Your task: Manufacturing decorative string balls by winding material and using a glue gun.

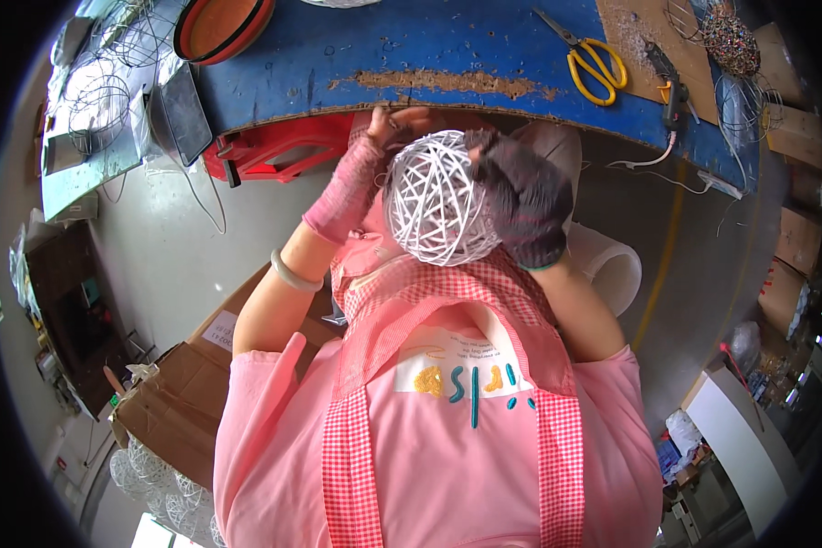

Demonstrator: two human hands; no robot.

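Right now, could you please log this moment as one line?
left hand: beside ball | right hand: holding ball | ball: white, openwork | scissors: on table

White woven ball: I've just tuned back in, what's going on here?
A person in a pink top has the white woven ball in front of the blue table's near edge. The dark-gloved right grip curls over its right side. The left grip, fingers bare, is by its upper left; whether it touches is unclear. Yellow-handled scissors lie on the table.

Well-lit ctr; blk corners, edges v. warped.
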